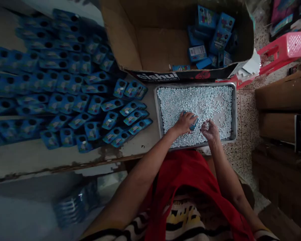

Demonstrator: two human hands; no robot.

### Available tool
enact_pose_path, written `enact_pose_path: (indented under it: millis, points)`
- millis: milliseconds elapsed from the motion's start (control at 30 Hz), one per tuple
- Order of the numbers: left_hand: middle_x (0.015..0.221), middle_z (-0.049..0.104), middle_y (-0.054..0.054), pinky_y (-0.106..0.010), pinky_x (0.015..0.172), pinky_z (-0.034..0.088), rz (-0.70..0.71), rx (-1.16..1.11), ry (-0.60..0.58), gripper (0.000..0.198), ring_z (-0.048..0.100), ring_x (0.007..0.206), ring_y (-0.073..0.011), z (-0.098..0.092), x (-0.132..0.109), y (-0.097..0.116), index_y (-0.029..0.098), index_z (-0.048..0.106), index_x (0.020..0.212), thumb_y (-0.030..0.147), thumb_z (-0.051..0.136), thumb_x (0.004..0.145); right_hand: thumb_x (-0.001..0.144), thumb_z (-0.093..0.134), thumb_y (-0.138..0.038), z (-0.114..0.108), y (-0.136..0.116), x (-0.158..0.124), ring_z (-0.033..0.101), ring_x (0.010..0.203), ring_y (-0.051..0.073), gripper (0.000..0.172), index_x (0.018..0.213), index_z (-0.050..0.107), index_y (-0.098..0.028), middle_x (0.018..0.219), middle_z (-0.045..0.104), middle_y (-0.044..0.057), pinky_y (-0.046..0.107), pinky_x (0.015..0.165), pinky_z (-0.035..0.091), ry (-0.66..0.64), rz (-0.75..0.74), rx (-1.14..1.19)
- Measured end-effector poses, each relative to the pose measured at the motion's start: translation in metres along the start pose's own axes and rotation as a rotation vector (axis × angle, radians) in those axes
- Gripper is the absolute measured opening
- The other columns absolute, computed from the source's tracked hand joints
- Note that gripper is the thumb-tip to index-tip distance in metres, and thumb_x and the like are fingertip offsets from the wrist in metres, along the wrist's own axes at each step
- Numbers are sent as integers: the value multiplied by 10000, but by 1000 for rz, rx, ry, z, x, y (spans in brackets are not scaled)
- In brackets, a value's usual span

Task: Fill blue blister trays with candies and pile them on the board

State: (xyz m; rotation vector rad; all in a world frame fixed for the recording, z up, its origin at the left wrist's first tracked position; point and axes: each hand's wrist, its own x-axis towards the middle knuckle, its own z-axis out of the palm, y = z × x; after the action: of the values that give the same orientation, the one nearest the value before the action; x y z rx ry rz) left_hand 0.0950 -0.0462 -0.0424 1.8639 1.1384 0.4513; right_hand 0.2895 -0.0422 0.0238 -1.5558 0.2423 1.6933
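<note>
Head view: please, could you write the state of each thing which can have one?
Left hand: closed around the small blue box.
Small blue box: held over the metal tray.
Right hand: curled; contents unclear.
Metal tray: holding white pellets.
White pellets: spread unevenly, sparser toward the right.
Carton: open, some blue boxes inside.
Boxes on the left: grouped, dark round openings showing.

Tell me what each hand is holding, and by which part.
The left hand holds a small blue box, fingers across its upper side, the end toward the right hand showing. Whether the right's curled fingers hold any white pellets cannot be told.
</note>
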Motion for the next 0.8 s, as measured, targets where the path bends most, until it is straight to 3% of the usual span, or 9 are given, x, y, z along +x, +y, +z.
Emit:
enact_pose_path:
  millis: [133, 233, 300, 400, 533, 667, 800]
  points:
    - [1491, 672, -172, -506, 1228, 496, 34, -335, 192, 881, 641, 1388, -365, -19, -2, -32, 172, 633, 1498, 178, 805, 634, 954, 733, -240, 0, -14, -6, 621, 617, 66, 165, 855, 603, -221, 730, 644, -51, 129, 536, 528, -6, -73, 41]
    - [1400, 755, -117, -421, 1132, 577, -72, -514, 279, 746, 749, 1235, -292, -31, -13, -34, 174, 678, 1465, 173, 714, 719, 978, 707, -260, 12, -22, -15, 546, 533, 57, 229, 796, 575, -216, 657, 591, -57, 127, 472, 465, -43, -35, 62]
    - [1327, 794, -119, -410, 1066, 609, -152, -546, 314, 641, 792, 1128, -278, -33, -17, -29, 165, 713, 1422, 247, 748, 787, 1001, 682, -290, 30, -21, -22, 498, 501, 55, 267, 774, 560, -218, 626, 560, -61, 133, 449, 423, -104, -55, 88]
    - [1349, 789, -133, -429, 1091, 598, -179, -521, 370, 591, 777, 1206, -303, -34, -19, -19, 177, 736, 1378, 371, 822, 827, 999, 686, -324, 65, -12, -33, 572, 612, 78, 260, 784, 572, -233, 689, 584, -43, 174, 579, 522, -259, -245, 107]
    - [1361, 786, -113, -415, 1111, 588, -157, -493, 353, 568, 758, 1255, -294, -39, -19, -10, 204, 723, 1387, 343, 830, 846, 975, 687, -395, 105, 7, -40, 617, 770, 140, 294, 741, 583, -251, 762, 583, -7, 304, 827, 590, -410, -516, -74]
    - [1348, 778, -119, -406, 1113, 578, -112, -478, 344, 566, 749, 1249, -287, -44, -18, -8, 193, 707, 1383, 267, 843, 838, 920, 686, -471, 120, 21, -35, 601, 818, 182, 333, 675, 633, -253, 746, 559, 19, 344, 910, 534, -413, -750, -351]
    - [1332, 757, -113, -401, 1110, 573, -61, -452, 362, 525, 727, 1243, -267, -44, -14, -12, 196, 692, 1361, 220, 830, 856, 898, 647, -484, 123, 27, -26, 597, 849, 199, 315, 682, 647, -255, 783, 600, 32, 352, 898, 509, -365, -846, -411]
